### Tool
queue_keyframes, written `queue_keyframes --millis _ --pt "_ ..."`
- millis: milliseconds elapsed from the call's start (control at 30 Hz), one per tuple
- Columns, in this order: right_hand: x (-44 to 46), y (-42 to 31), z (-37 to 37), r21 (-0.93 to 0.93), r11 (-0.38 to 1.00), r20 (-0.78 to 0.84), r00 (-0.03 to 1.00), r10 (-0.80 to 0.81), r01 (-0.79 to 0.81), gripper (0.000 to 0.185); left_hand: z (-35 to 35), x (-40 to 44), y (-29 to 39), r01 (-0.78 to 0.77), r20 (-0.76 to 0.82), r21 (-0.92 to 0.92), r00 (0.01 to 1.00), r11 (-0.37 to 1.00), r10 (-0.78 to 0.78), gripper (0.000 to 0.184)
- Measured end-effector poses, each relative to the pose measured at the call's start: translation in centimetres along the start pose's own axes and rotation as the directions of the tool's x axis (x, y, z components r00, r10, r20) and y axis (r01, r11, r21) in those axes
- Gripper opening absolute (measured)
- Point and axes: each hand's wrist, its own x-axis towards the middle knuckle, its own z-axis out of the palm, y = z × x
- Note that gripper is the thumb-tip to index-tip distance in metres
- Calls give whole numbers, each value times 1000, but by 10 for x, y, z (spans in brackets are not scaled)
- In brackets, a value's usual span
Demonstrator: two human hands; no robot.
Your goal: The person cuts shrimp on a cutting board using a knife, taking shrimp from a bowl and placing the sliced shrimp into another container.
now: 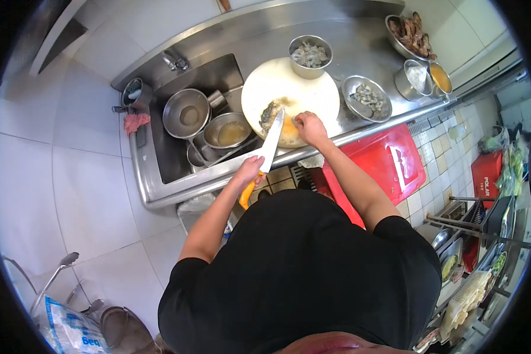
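Note:
My left hand [249, 170] is closed round the orange handle of a knife [272, 141]. The blade points up and away, its tip on the round white cutting board [318, 97] beside a small dark heap of scraps [269, 115]. My right hand [311, 128] is over the board's right edge, fingers pinched on something too small to make out. An orange patch lies between blade and right hand. Behind the board's centre stands a metal pot of peeled shrimp [310, 56]. To the right, a metal bowl [367, 99] holds more shrimp.
At left, the sink [171, 150] holds metal bowls, one with cloudy liquid. Browned meat fills a bowl [410, 36] at back right, near two metal containers. A red lid or bin [383, 168] is below the counter edge; racks with trays stand at far right.

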Motion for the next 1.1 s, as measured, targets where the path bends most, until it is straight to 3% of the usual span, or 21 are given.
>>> queue_keyframes --millis 267,533,700,900,933,1000,1033,1100 --pt "2 -10 3 -155 988 25 999 -21 25 14 13 30 20 1 115 -112 993 994 12 28" --pt "4 -8 5 -68 997 -77 996 42 -47 13 3 18 -6 27 174 -53 985 998 -17 27" --pt "8 -12 9 103 947 -57 949 311 -304 14 -6 -6 -27 2 197 16 980 1000 -5 26" --pt "16 -4 22 77 874 -38 875 483 -479 19 -35 -31 -41 18 196 98 980 995 -37 29" --pt "17 0 23 76 877 -38 877 478 -475 19 -44 -35 -40 24 194 107 980 994 -44 30" --pt "18 5 19 116 951 19 958 288 -288 23 -57 -42 -33 2 198 113 980 994 -25 31" --pt "17 6 13 115 953 22 960 280 -280 23 -61 -46 -27 -8 122 91 993 996 -3 32" --pt "9 7 1 -157 987 51 998 -33 41 19 -62 -49 -19 -53 -27 94 998 994 56 33"
